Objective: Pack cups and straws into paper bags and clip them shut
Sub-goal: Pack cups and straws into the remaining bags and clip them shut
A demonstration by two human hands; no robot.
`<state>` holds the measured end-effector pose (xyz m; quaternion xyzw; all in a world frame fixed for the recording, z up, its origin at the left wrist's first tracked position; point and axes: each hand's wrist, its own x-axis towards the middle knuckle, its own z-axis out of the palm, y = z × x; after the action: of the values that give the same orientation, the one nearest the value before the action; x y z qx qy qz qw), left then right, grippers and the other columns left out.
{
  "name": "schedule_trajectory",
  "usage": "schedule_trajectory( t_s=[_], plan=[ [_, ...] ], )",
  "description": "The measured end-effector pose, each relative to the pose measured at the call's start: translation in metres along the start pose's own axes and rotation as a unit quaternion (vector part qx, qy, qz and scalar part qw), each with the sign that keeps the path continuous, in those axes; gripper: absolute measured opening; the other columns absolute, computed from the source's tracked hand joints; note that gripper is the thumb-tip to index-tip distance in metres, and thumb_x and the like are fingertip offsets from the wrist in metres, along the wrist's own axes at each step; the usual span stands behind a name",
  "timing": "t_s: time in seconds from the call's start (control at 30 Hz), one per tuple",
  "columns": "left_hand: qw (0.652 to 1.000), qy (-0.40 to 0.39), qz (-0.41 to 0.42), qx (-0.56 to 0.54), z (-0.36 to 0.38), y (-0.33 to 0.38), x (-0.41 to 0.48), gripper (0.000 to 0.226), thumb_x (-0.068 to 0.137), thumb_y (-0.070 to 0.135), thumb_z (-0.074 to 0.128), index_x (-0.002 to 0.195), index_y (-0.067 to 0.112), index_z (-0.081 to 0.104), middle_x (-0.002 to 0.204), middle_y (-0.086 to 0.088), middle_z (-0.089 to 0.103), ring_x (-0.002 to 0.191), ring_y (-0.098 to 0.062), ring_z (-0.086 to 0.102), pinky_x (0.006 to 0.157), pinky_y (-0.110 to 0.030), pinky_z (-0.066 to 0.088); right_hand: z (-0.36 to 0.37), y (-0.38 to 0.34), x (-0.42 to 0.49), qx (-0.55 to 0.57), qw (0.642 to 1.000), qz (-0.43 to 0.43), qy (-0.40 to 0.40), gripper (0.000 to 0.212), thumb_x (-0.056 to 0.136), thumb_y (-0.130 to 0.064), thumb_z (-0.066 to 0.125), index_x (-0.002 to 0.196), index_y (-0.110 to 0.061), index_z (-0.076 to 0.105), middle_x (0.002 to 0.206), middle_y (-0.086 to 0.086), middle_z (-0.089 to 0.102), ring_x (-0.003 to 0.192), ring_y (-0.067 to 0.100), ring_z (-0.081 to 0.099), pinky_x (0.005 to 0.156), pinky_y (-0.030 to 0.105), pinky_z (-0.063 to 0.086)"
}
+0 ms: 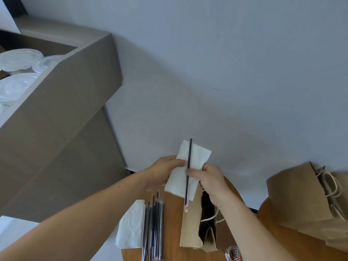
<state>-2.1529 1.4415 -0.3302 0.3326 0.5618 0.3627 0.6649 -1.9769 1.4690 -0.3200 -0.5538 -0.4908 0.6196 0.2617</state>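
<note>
Both my hands are raised over the round wooden table (235, 194). My left hand (165, 170) grips a white napkin (195, 157) by its left side. My right hand (209, 178) pinches a wrapped black straw (188, 166) against the front of that napkin. The straw runs nearly upright across the napkin and sticks out above and below it. Just below stands an open brown paper bag (190, 223) with twine handles, its dark inside showing.
A stack of napkins (131, 223) and a bundle of wrapped black straws (154, 227) lie left of the bag. More brown bags (297, 194) lie at the right. A container of clips (233, 253) sits at the bottom edge. Clear lids (18, 61) fill a box on the left.
</note>
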Motion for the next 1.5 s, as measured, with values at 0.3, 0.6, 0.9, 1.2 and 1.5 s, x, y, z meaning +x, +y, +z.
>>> schedule_trajectory(
  t_s=[0.3,0.6,0.9,1.2,1.5],
  plan=[
    [0.918,-0.046,-0.074,0.386,0.021,-0.045,0.009,0.047,0.085,0.021,0.067,0.13,0.019,0.054,0.113,0.001,0.065,0.096,-0.016,0.066,0.08,-0.032,0.059,-0.068,-0.044,0.029,-0.005,0.979,-0.096,0.178,0.013,0.078,-0.013,0.079,0.074,-0.006,0.07,0.067,-0.005,0.072,0.059,0.008,0.067,0.048,0.02,0.048],
    [0.846,-0.025,-0.082,0.527,0.091,-0.076,0.008,0.058,0.081,0.063,0.059,0.116,0.016,0.057,0.102,-0.002,0.063,0.094,-0.022,0.064,0.082,-0.037,0.057,-0.056,0.022,0.034,-0.156,0.956,-0.071,0.24,0.017,0.087,-0.023,0.069,0.071,-0.021,0.062,0.074,-0.009,0.068,0.069,0.01,0.066,0.05,0.02,0.04],
    [0.929,0.025,-0.141,0.342,0.079,-0.093,0.009,0.02,0.097,0.024,0.048,0.089,0.01,0.059,0.064,-0.005,0.072,0.053,-0.012,0.068,0.067,-0.03,0.061,-0.026,0.043,0.005,-0.339,0.927,-0.07,0.141,0.01,0.091,-0.025,0.064,0.085,-0.022,0.058,0.078,-0.01,0.059,0.063,-0.002,0.051,0.048,0.012,0.031],
    [0.956,0.024,-0.151,0.25,0.06,-0.099,-0.001,0.024,0.098,0.019,0.047,0.086,0.005,0.063,0.072,-0.011,0.074,0.048,-0.012,0.065,0.044,-0.019,0.044,-0.042,0.088,-0.028,-0.512,0.858,0.05,0.009,0.008,0.095,-0.019,0.06,0.095,-0.024,0.053,0.082,-0.01,0.053,0.069,0.004,0.051,0.051,0.011,0.032],
    [0.948,0.026,-0.12,0.295,0.064,-0.104,-0.009,0.024,0.1,0.021,0.047,0.097,0.004,0.064,0.078,-0.011,0.075,0.066,-0.013,0.073,0.077,-0.031,0.061,-0.008,0.106,0.016,-0.485,0.866,0.123,-0.012,0.027,0.096,-0.008,0.054,0.074,-0.02,0.046,0.077,-0.001,0.053,0.066,0.01,0.052,0.055,0.018,0.039]
  ],
)
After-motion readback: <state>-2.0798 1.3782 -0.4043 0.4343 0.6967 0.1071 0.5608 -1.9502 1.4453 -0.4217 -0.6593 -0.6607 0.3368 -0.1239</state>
